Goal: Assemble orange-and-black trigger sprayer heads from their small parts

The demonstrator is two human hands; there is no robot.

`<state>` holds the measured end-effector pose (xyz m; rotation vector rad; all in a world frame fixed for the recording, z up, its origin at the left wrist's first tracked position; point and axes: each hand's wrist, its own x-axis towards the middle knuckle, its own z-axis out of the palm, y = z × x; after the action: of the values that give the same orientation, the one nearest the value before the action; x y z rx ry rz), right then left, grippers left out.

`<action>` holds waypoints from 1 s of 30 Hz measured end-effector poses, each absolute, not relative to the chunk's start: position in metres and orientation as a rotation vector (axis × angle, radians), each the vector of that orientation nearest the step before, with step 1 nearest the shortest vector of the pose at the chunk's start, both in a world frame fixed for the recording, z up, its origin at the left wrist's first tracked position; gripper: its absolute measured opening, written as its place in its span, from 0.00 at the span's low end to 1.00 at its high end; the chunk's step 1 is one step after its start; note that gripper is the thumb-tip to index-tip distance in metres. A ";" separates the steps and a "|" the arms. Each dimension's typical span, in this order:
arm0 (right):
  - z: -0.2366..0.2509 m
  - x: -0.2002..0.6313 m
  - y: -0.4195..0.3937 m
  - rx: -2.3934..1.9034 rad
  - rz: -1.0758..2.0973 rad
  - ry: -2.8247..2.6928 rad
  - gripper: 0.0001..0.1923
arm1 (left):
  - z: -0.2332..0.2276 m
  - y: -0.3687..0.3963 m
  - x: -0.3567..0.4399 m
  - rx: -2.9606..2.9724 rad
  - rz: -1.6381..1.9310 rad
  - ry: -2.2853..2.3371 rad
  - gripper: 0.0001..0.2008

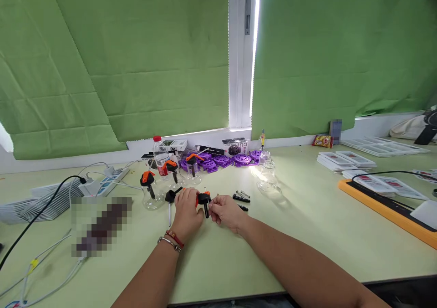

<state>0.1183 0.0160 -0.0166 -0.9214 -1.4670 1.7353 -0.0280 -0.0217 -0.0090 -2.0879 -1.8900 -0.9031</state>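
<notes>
Between hands: black-and-orange plastic pump head (204,200), stem pointing down towards the pale green table (307,217).
Left hand (186,212): curled closed around its orange side.
Right hand (225,212): fingertips pinched on its black side, equally near.

purple discs (221,160) by wall | red-capped bottle (159,155) | power strip (111,180) | orange tray (385,210)

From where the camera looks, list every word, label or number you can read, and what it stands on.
"CU": large white letters on the dark box by the window; the rest is illegible.
Red-capped bottle's label: too blurred.
White box: too small.
Red snack packet: unreadable.
Printed cards: unreadable.
</notes>
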 end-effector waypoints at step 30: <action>0.010 0.130 0.031 -0.808 1.583 -1.346 0.14 | 0.015 -0.034 -0.033 -2.634 -1.032 -1.581 0.16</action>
<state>0.1304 0.0306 0.0097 -0.8079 -1.3461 1.5825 -0.0326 -0.0337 0.0151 -2.6341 -1.5813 -1.0318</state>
